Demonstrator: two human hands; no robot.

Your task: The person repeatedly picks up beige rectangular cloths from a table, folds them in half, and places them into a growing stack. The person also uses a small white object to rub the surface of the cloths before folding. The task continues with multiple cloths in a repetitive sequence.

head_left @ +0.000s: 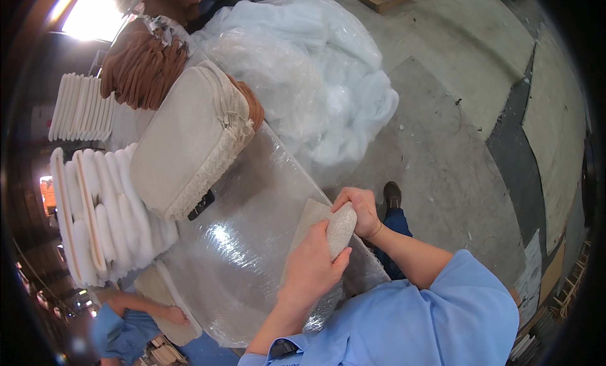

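A beige, oblong fabric pad (341, 226) is held up over the near right edge of the table, its end bent or curled between my hands. My left hand (310, 265) grips it from the near side, thumb and fingers pressed against it. At the pad's far right end, my right hand (357, 209) is closed with its fingers curled over the edge. Part of the pad lies hidden behind my left hand. Farther off on the table rests a stack of similar beige pads (183, 135) with fuzzy edges.
Shiny clear plastic covers the table (246, 240). White padded pieces (113, 208) stand in a row at left, with brown folded pieces (140, 66) beyond. A big heap of white filling in clear plastic (303, 69) sits past the table. At lower left, a co-worker's hand (177, 315) touches another pad.
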